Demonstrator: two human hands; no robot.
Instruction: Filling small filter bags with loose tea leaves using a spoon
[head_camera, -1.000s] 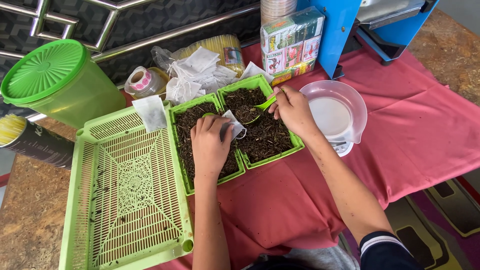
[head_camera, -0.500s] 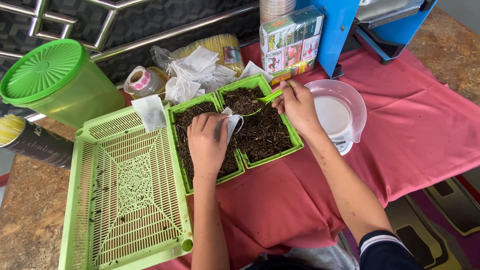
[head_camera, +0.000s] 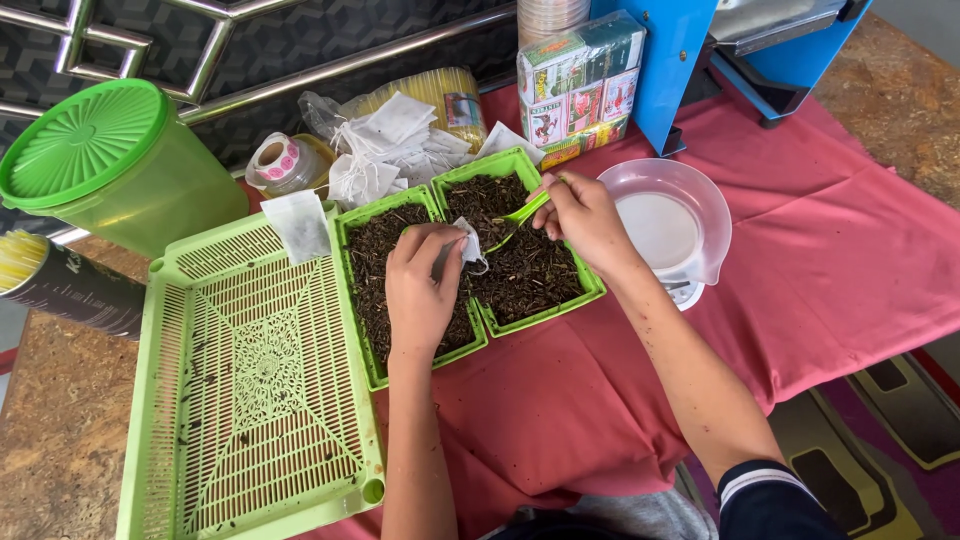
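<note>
Left hand: the left hand (head_camera: 420, 290) lay over the left green plastic tray of dark loose tea leaves (head_camera: 372, 262), fingers pinched on a small white paper filter bag (head_camera: 467, 243) held at the seam between the two trays.
Right hand: the right hand (head_camera: 585, 215) was closed on the handle of a small green plastic scoop (head_camera: 520, 213), its tip dipped toward the bag's mouth.
Filter bag: it sat above the inner edges of the trays, touching the left fingers, just beside the scoop.
Right tray: the right green plastic tray of tea leaves (head_camera: 540, 280) touched the left tray along one long edge; its far corner lay near the pile of white empty filter bags (head_camera: 385, 150).
Table: the table with a red cloth (head_camera: 850, 260) carried both trays; open cloth lay to the right and toward the near edge.
Left side: a large green slotted plastic basket (head_camera: 250, 400) abutted the left tray, closing that side.
Right side: a clear plastic measuring jug (head_camera: 668, 225) stood just beside the right wrist.
Far edge: a green lidded plastic canister (head_camera: 120, 170), a roll of stickers (head_camera: 280, 162) and a printed carton box (head_camera: 580, 85) crowded the back.
</note>
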